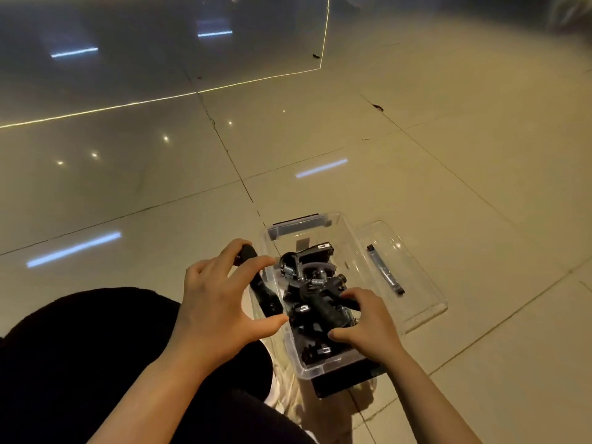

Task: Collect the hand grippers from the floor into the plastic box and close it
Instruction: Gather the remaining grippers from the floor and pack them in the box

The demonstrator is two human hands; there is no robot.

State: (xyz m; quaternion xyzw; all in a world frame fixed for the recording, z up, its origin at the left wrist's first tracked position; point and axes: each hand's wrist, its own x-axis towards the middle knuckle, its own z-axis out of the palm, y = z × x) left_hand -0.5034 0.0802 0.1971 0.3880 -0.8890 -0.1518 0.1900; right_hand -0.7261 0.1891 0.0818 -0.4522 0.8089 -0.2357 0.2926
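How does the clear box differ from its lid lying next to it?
The plastic box is deep and piled with black hand grippers; the lid is shallow and lies flat on the floor beside the box. The right hand reaches into the box, gripping a handle there; no hand touches the lid. A latch strip sits at the box's far end, another lies along the lid. Both are clear plastic.
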